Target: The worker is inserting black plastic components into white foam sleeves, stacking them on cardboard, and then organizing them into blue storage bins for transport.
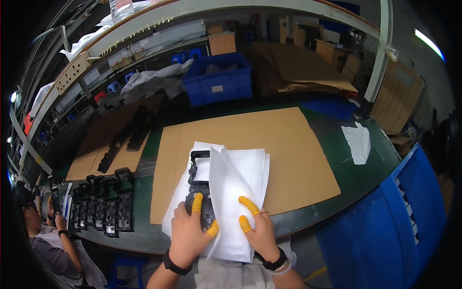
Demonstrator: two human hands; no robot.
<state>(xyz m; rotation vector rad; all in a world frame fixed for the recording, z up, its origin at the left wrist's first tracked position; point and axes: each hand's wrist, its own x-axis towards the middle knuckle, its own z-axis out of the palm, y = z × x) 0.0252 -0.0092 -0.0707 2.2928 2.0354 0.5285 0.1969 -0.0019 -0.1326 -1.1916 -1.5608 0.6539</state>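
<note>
A black plastic frame [199, 187] with an open upper section lies on white, soft-looking sheets [260, 168], partly covered by a folded-over white sheet [226, 185]. My left hand [188, 233] grips the frame's lower part, with yellow finger covers on the fingers resting on it. At the right edge of the white sheet, my right hand [261, 236] holds it between yellow-covered fingers on top and fingers hidden from view. Beneath it all is a flat cardboard sheet [303, 159] on the green table [288, 224].
Several similar black frames [110, 207] stand in a row at left, near a seated person [53, 245]. Long black parts [120, 144] lie on another cardboard piece. A blue crate [216, 82] and stacked cardboard [308, 67] are behind; blue panels [370, 226] stand at right.
</note>
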